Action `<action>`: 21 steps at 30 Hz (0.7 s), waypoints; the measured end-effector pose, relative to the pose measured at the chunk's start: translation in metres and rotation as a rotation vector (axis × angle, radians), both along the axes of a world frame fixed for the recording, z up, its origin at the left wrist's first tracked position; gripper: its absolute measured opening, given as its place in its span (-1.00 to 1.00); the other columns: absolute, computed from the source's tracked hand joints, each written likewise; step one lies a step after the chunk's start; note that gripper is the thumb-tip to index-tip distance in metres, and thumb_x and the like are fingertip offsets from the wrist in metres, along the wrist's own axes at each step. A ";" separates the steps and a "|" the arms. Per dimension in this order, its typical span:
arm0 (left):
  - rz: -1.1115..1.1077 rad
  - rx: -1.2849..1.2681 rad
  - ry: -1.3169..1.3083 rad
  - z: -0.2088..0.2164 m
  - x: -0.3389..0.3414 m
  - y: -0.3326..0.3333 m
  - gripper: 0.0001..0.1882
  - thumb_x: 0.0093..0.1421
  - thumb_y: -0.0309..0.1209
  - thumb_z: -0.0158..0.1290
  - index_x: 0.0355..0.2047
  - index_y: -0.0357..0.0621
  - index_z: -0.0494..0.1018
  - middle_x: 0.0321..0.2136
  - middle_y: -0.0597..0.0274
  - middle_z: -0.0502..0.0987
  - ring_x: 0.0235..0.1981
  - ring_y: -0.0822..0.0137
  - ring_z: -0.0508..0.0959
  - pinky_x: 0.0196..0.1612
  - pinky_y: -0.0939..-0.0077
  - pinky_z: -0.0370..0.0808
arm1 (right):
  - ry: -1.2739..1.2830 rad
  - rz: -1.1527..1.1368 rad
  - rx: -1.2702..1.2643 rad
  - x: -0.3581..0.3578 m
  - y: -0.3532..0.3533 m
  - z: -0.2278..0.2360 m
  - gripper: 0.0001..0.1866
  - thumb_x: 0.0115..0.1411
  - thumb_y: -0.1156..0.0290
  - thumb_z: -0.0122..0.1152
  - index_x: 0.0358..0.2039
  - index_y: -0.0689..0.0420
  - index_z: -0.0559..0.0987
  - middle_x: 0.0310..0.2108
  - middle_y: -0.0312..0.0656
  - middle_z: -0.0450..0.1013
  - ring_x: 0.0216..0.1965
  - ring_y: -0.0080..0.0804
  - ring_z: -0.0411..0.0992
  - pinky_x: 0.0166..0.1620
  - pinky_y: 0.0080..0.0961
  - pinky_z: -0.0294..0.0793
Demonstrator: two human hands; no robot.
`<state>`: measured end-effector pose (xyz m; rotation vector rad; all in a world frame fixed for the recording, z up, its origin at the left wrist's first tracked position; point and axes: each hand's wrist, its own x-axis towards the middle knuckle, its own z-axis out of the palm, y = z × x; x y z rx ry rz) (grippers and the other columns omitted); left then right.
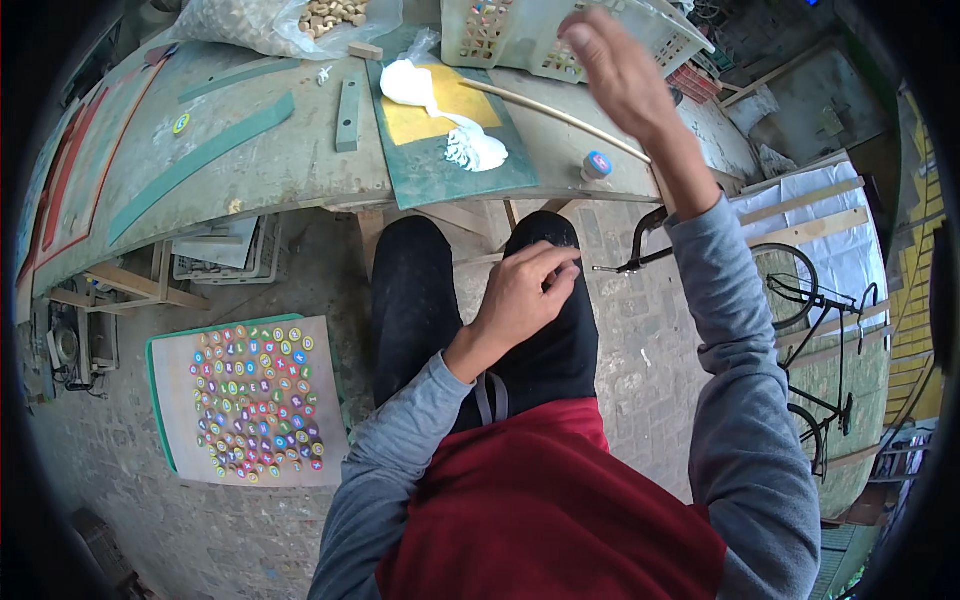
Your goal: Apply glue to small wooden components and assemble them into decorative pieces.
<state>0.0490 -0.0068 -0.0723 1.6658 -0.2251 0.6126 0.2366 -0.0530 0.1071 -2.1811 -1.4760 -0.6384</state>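
My left hand (525,293) rests over my lap with its fingers curled in. Whatever it may hold is hidden. Raised at the upper right, my right hand (628,80) has its thumb and fingers stretched over the near side of a white plastic crate (510,40). Nothing shows in it, and some fingers are partly hidden. On the table below stands a small round piece with a blue top (597,165). Left of it lies a green board (415,180) with a yellow sheet (405,125) and thick white paste (475,150) on it.
A thin wooden stick (560,116) slants across the worktable (330,185). A bag of wooden pieces (325,15) and green strips (205,165) lie at the left. Many round lettered pieces cover a panel (172,400) lower left. A bicycle (815,330) appears at the right.
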 end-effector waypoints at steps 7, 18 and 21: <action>-0.011 -0.005 0.042 -0.003 0.005 0.002 -0.81 0.16 -0.53 0.15 -0.19 -0.27 0.59 -0.41 0.12 0.61 -0.52 0.34 0.58 -0.51 0.50 0.45 | 0.127 -0.148 -0.154 0.000 0.006 -0.060 -0.49 0.44 -0.03 -0.29 -0.15 0.20 0.42 -0.32 0.15 0.43 -0.19 0.13 0.40 -0.06 -0.13 0.36; 0.012 -0.021 0.052 -0.008 0.000 0.007 -0.80 0.16 -0.52 0.15 -0.19 -0.27 0.59 -0.41 0.11 0.62 -0.51 0.35 0.59 -0.48 0.52 0.45 | 0.064 -0.041 -0.086 0.002 0.002 0.005 -0.45 0.46 -0.04 -0.33 -0.08 0.23 0.42 -0.20 0.11 0.45 -0.13 0.00 0.44 0.01 -0.20 0.36; 0.001 -0.025 0.063 -0.004 0.005 0.007 -0.80 0.16 -0.52 0.15 -0.19 -0.26 0.59 -0.41 0.11 0.62 -0.50 0.36 0.59 -0.48 0.53 0.45 | -0.279 0.087 -0.073 0.026 -0.006 -0.023 -0.50 0.43 -0.01 -0.27 -0.08 0.20 0.41 -0.25 0.08 0.43 -0.16 0.03 0.42 -0.02 -0.17 0.37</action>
